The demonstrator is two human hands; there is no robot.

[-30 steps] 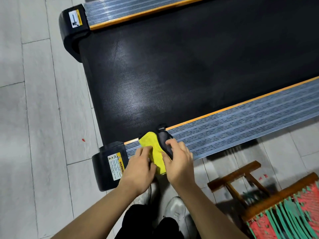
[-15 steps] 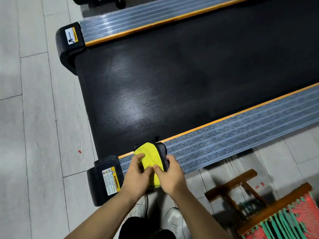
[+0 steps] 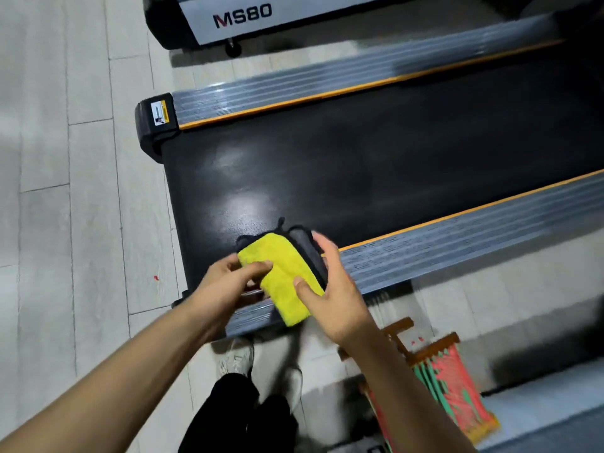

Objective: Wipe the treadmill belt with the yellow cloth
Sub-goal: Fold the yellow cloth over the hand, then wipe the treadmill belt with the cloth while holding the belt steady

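A folded yellow cloth (image 3: pixel 283 273) with a grey underside is held in the air over the near rail of the treadmill. My left hand (image 3: pixel 225 282) pinches its left edge between thumb and fingers. My right hand (image 3: pixel 333 289) cups its right side, thumb on the yellow face. The black treadmill belt (image 3: pixel 376 165) stretches beyond the cloth toward the upper right, between two grey side rails with orange trim. The cloth is not touching the belt.
A second machine marked MS80 (image 3: pixel 242 18) stands behind the treadmill. A wooden stool with a red and green woven seat (image 3: pixel 447 380) sits at the lower right. My shoes (image 3: pixel 235 358) and dark trousers are below the near rail (image 3: pixel 457 243). Pale tiled floor (image 3: pixel 81 223) lies to the left.
Both hands have lifted the cloth up off the near rail and spread apart along it. The view has tilted so the MS80 machine now shows at the top.
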